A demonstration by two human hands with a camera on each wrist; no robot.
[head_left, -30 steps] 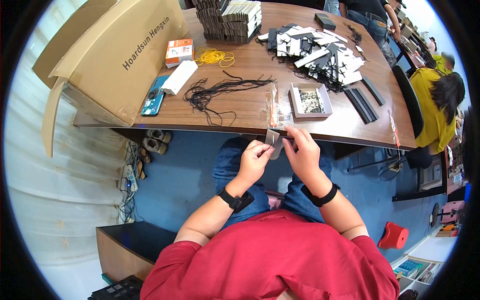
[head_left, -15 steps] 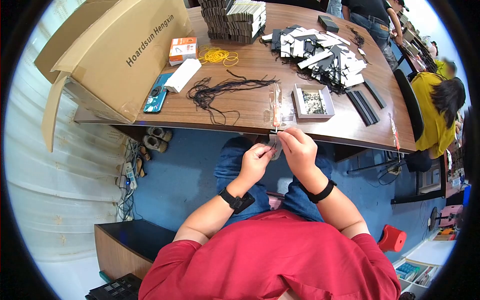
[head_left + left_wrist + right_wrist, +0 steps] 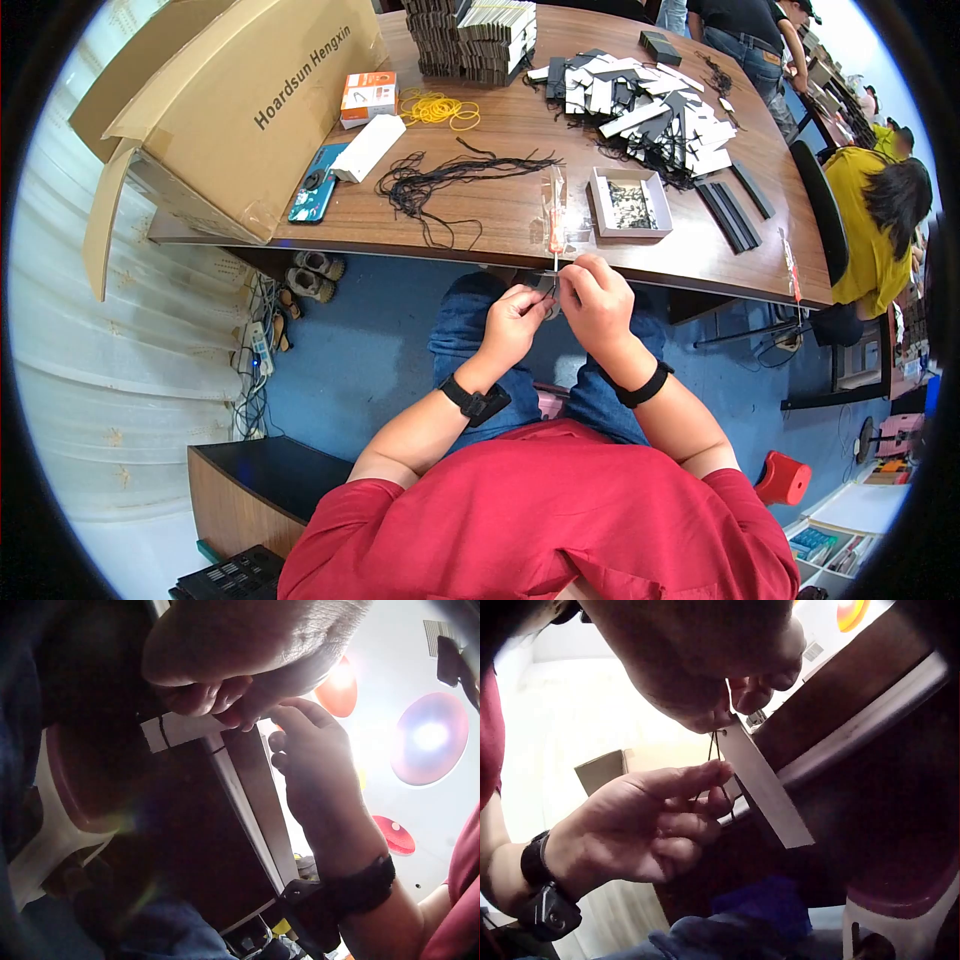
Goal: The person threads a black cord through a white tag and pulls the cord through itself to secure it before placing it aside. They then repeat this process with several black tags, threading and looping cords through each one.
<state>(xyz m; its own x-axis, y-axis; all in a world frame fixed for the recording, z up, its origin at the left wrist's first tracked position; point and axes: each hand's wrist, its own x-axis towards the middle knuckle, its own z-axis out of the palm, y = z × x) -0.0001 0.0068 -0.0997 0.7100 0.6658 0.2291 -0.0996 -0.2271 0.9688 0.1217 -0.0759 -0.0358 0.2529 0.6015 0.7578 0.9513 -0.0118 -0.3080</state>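
Apparently pinching white tag (image 3: 766, 787) in left hand (image 3: 512, 322), to steady it; pinching black cord (image 3: 717, 742) at tag's end with right hand (image 3: 598, 308), perhaps for control.

The floor (image 3: 375, 325) is blue; a worktop (image 3: 530, 115) stands at twelve o'clock, curtain (image 3: 90, 370) at nine, cabinet (image 3: 232, 490) at eight, red stool (image 3: 783, 478) at four.

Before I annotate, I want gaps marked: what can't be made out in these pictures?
Upper end of the black cord: right wrist view, covered by the right hand.
One end of the pale tag: left wrist view, covered by the left hand.
Small pieces in the white box: head view, too small to identify.
Cardboard box: head view, inside hidden by its wall, flap cut off by the top edge.
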